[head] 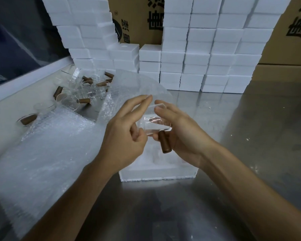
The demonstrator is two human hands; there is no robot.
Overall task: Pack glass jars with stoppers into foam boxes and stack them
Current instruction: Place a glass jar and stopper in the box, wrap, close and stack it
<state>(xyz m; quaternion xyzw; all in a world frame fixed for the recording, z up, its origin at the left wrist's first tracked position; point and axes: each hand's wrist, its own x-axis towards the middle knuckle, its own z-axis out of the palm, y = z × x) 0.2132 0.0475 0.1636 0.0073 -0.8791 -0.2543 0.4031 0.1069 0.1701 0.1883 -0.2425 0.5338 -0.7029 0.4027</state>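
I hold a clear glass jar (153, 122) with a brown stopper (165, 142) between both hands, just above an open white foam box (156, 173) on the steel table. My right hand (179, 131) cups the jar from the right, thumb and fingers curled round it. My left hand (127, 129) pinches the jar's left side with its fingertips. The stopper points down toward me. A heap of more glass jars with brown stoppers (83, 91) lies at the left on bubble wrap.
Bubble wrap (47, 150) covers the table's left side, one sheet curling up behind my hands. Stacks of shut white foam boxes (207, 54) stand along the back, with cardboard cartons (288, 35) behind them. Bare steel table (250, 122) lies to the right.
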